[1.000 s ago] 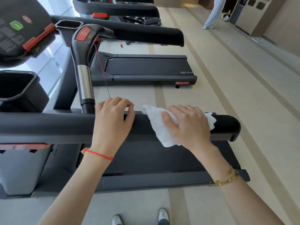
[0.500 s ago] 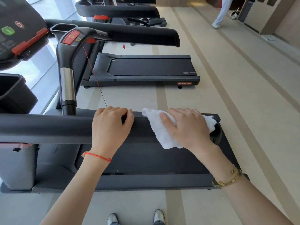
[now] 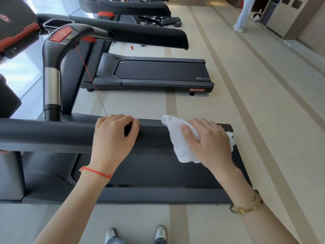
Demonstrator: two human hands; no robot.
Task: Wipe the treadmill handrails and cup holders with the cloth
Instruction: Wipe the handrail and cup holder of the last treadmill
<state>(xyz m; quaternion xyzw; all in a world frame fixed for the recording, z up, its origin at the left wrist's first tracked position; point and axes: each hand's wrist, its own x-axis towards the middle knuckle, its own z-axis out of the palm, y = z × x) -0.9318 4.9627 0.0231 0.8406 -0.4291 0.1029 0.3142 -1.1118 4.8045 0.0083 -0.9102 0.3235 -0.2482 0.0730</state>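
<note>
A thick black handrail (image 3: 52, 134) runs across the frame from the left edge to its free end under my right hand. My left hand (image 3: 114, 138) is curled over the top of the rail near its middle and grips it. A white cloth (image 3: 177, 138) is wrapped over the rail's end, and my right hand (image 3: 209, 140) presses it down with fingers curled round cloth and rail. The rail's tip is hidden by the cloth and hand. A black cup holder (image 3: 8, 101) shows partly at the left edge.
The treadmill's deck (image 3: 158, 173) lies below the rail. An upright grip with a steel band (image 3: 52, 85) and a red stop button (image 3: 61, 34) rises behind it. Two more treadmills (image 3: 154, 71) stand beyond on the beige floor. A person's legs (image 3: 243, 14) are far right.
My right hand and the cloth have slid outward to the rail's end, now covering its tip. The camera has tilted, shifting the console and cup holder left. My left hand keeps its grip.
</note>
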